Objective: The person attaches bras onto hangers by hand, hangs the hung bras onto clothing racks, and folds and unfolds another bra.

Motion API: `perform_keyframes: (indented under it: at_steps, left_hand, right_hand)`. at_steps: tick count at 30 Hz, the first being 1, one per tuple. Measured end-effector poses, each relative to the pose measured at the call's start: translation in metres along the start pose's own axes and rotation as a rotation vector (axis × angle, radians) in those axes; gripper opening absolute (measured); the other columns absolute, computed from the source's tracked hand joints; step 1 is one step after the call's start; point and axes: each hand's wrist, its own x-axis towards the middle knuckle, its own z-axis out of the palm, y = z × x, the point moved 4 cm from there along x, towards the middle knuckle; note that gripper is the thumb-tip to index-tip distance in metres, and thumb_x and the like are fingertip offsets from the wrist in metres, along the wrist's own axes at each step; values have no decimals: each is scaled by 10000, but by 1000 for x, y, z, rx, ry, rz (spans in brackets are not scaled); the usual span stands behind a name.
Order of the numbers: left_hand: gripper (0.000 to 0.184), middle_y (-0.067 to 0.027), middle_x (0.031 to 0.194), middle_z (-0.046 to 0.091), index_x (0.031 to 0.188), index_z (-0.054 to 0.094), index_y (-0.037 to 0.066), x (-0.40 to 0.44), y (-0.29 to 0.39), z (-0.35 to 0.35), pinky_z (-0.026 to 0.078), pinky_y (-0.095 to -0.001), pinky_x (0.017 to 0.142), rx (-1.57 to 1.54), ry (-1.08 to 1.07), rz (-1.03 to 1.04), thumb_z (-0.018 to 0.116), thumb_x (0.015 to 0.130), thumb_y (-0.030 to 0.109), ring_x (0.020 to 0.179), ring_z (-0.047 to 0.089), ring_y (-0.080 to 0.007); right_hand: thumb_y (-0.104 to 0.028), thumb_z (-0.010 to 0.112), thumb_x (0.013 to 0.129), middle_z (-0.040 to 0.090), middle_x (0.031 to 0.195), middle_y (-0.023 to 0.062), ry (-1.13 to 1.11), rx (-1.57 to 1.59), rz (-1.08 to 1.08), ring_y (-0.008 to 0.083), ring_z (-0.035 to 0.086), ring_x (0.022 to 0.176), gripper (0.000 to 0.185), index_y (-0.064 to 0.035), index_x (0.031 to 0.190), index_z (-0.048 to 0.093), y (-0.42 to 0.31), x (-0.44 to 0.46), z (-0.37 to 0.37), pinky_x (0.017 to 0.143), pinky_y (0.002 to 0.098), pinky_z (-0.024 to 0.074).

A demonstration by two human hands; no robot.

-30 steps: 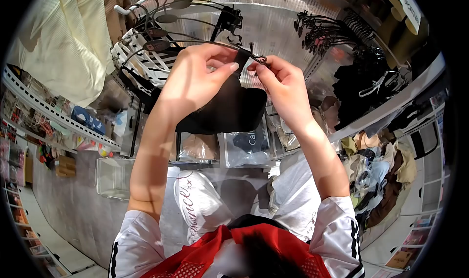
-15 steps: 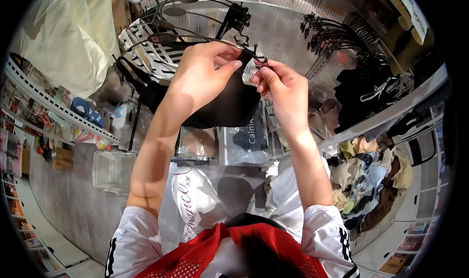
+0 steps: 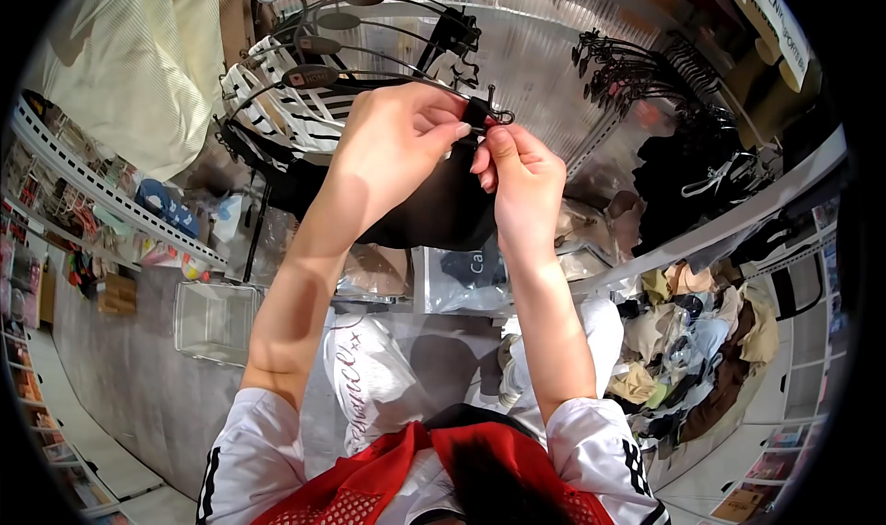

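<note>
A black garment (image 3: 434, 220) that looks like a bra or top hangs from a thin dark hanger (image 3: 311, 76) with an oval label. My left hand (image 3: 397, 142) is closed, its thumb and fingers pinching the garment's black strap (image 3: 475, 113) near the hanger's end. Just right of it, my right hand (image 3: 528, 170) is closed in a pinch right below the curled hanger tip (image 3: 501, 116). Its fingertips meet the strap there, though exactly what lies between them is partly hidden. The two hands nearly touch.
Behind hang white-and-black striped garments (image 3: 277, 87) and a cream garment (image 3: 129, 73). Black hangers (image 3: 637, 82) fill the right rail. Packaged clothing (image 3: 461, 280) lies below. A clear bin (image 3: 214, 322) stands on the floor at left, and a clothing heap (image 3: 692, 340) lies at right.
My right hand has moved left, closer to my left hand. The clear plastic piece between the hands no longer shows. The black strap now sits up at the hanger's end.
</note>
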Motion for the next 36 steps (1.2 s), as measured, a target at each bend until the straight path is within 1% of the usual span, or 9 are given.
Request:
perform_keyframes:
  at_steps: [10, 14, 15, 21, 24, 29, 32, 34, 36]
  left_hand:
    - [229, -71, 781, 617, 1013, 561, -40, -4, -8, 3, 486, -203, 640, -145, 50, 82, 542, 785, -29, 697, 582, -89]
    - [201, -56, 665, 638, 908, 601, 13, -35, -11, -11, 465, -214, 548, 106, 309, 162, 672, 728, 64, 602, 585, -65]
    - [121, -82, 626, 610, 792, 610, 40, -49, -13, -16, 445, -278, 480, 58, 458, 274, 681, 701, 75, 552, 597, -188]
    - [270, -47, 1033, 528, 1115, 464, 33, -125, -118, -82, 387, -228, 793, -44, 1093, 40, 529, 870, 128, 938, 496, -97]
    - [436, -45, 1089, 497, 1194, 407, 12, -104, -153, -90, 359, -228, 826, -521, 705, -9, 421, 918, 349, 967, 453, -86]
    - [440, -74, 1078, 543, 1189, 428, -21, -97, -134, -88, 398, -261, 841, -506, 483, -115, 385, 931, 334, 1009, 497, -126]
    - [367, -102, 945, 622, 1119, 499, -46, -98, -117, -90, 435, -253, 793, -557, 453, 13, 382, 938, 252, 860, 575, -135]
    - [361, -98, 944, 623, 1096, 512, -51, -105, -115, -91, 438, -248, 796, -504, 471, -5, 371, 941, 242, 865, 576, -134]
    - [303, -71, 892, 622, 1060, 539, -53, -116, -104, -90, 440, -211, 738, -522, 514, -28, 412, 926, 187, 812, 569, -102]
  right_hand:
    - [-100, 558, 841, 555, 668, 2, -48, -365, -227, 55, 470, 586, 145, 21, 909, 602, 9, 13, 1, 558, 187, 380]
    - [-98, 573, 833, 611, 775, 37, -65, -159, -44, 80, 536, 690, 147, 18, 920, 598, 11, 11, 9, 658, 203, 416]
    - [-95, 572, 835, 621, 796, 47, -65, -105, -21, 89, 551, 714, 142, 18, 916, 599, 11, 12, 7, 681, 205, 422]
    - [-145, 545, 865, 579, 749, 32, -74, -18, 2, 84, 517, 687, 151, 3, 886, 569, 11, 30, -2, 658, 200, 399]
    - [-171, 553, 863, 552, 725, 24, -69, 4, -12, 88, 499, 685, 169, -3, 874, 545, 11, 32, 5, 672, 212, 388]
    - [-169, 588, 841, 538, 873, 56, 212, -146, -166, 109, 484, 789, 289, 23, 1032, 485, 30, 33, -2, 722, 215, 372]
    - [-66, 583, 769, 389, 1106, 89, 460, -669, -730, 172, 395, 913, 454, 8, 1161, 366, 23, -29, 25, 814, 291, 317]
    - [-55, 590, 728, 506, 983, 97, 56, -768, -1037, 228, 458, 912, 294, -8, 1005, 505, 19, -59, 67, 814, 316, 339]
    - [-16, 551, 754, 560, 994, 130, -316, -665, -799, 290, 497, 945, 255, -22, 1009, 572, 27, -57, 113, 849, 350, 360]
